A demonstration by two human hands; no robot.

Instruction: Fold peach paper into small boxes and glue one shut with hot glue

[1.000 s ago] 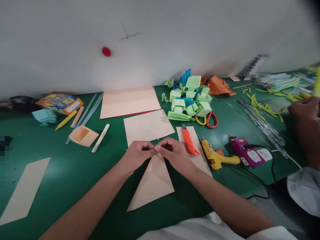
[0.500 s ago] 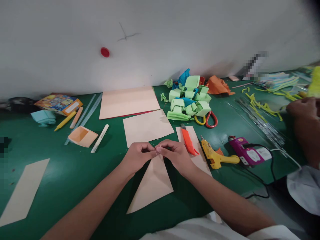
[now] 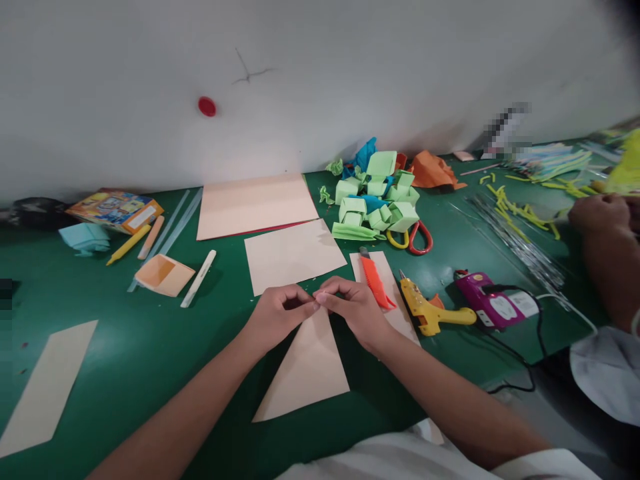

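Note:
A peach sheet of paper (image 3: 307,373), bent to a narrow top and flaring toward me, is pinched at its upper tip by both hands. My left hand (image 3: 283,313) grips the tip from the left, thumb against forefinger. From the other side my right hand (image 3: 353,310) pinches the same spot, its fingertips meeting the left ones. The pinched tip itself is hidden by the fingers. Just beyond the hands lies a flat peach sheet (image 3: 295,257). Close to my right hand an orange box cutter (image 3: 376,283) rests on a peach strip (image 3: 400,320).
At right are a yellow glue gun (image 3: 435,310) and a purple power box (image 3: 495,300) with cords. Folded green paper pieces (image 3: 375,200) and scissors (image 3: 421,238) lie behind. A folded peach box (image 3: 164,275) and white stick (image 3: 199,279) sit left. Another person's hand (image 3: 600,220) is far right.
Both hands stay pinched at the paper's tip, with only slight finger movement. The paper's lower right corner has shifted a little outward. The whole view has drifted slightly.

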